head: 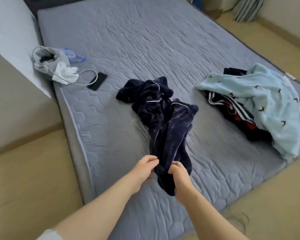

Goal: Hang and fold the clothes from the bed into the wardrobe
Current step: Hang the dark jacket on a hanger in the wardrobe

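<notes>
Your left hand (146, 168) and right hand (179, 177) both pinch the near end of the navy plush fleece garment (163, 118), which trails crumpled across the grey quilted mattress (145, 40). Lift it while it is bunched and it may twist or drag. By the mattress's left edge, the open grey fabric bag (47, 61) holds something dark that I cannot identify.

Grey quilted bed (145, 49), strewn.
Navy fleece garment (159, 118) mid-bed; heap of clothes (267, 104) at the right edge; phone (97, 81), cable (89, 72), grey bag (48, 64), tissue (64, 74) and bottle (76, 58) clustered near the left edge.
</notes>
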`<state>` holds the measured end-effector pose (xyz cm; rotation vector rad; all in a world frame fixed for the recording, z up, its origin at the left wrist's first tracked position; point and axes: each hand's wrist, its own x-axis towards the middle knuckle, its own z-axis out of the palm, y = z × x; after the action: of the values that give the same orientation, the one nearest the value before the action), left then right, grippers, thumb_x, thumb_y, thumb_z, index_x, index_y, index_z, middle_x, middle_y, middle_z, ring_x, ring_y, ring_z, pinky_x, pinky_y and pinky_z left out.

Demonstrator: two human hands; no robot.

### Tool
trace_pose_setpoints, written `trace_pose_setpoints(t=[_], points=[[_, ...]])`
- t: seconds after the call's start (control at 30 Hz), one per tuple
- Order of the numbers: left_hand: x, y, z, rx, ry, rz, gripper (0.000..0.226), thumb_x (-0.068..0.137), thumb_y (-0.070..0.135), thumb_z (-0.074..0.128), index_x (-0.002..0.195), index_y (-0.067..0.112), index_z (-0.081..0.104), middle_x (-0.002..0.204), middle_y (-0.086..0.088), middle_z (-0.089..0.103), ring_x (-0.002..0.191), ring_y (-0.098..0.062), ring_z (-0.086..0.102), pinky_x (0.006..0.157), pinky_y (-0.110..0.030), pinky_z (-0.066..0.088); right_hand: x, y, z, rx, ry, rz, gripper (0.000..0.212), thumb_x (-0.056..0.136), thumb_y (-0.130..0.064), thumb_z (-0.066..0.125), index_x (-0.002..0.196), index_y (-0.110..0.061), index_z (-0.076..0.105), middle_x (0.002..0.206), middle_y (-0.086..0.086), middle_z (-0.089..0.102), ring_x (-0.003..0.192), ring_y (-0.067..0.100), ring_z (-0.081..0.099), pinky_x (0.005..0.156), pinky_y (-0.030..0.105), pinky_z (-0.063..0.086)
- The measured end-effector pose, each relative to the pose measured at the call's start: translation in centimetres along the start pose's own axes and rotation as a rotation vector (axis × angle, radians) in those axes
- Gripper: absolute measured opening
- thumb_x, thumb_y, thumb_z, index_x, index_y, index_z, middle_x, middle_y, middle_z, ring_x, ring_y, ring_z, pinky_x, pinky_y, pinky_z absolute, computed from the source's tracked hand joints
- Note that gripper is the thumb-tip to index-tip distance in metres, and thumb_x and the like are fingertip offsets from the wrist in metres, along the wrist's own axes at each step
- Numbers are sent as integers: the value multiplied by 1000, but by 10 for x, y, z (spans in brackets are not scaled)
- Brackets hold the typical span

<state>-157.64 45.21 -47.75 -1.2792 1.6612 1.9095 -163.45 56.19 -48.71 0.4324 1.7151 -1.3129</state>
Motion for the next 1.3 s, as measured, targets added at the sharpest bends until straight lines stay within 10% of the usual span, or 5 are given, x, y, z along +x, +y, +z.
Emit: trace_pose_setpoints(t=[0.43,0.6,0.73,0.9,1.3], points=[[-198,-47,-113,83,-211,216,51,86,1,54,130,25,45,120,11,58,111,-3,53,89,-20,45,-186,27,86,262,-93,46,33,87,-2,41,118,2,48,105,23,57,95,35,60,62,32,45],[-227,-27,-114,116,-192,580,83,67,13,78,127,48,33,125,31,47,113,16,46,82,-3,41,-222,-28,92,274,-173,-205,14,86,0,50,79,-12,47,78,13,53,66,23,52,57,28,43],[-224,3,-106,11,232,723,43,84,1,61,103,38,52,110,7,65,108,-15,59,94,-34,48,-246,-53,97,414,-336,-324,20,88,4,49,77,-12,47,74,12,58,61,22,59,52,28,52],[-239,22,-119,-138,497,589,26,92,14,53,80,37,58,90,7,66,93,-16,62,82,-32,48,-257,-51,97,247,-353,-490,33,89,5,47,114,-16,52,98,10,67,86,23,66,74,31,54],[-311,111,-139,-792,39,723,23,96,23,46,105,14,65,91,-8,73,81,-19,71,63,-29,56,-283,-67,96,-228,-514,-983,93,58,-33,80,131,-60,29,136,-14,49,124,6,49,99,33,45]])
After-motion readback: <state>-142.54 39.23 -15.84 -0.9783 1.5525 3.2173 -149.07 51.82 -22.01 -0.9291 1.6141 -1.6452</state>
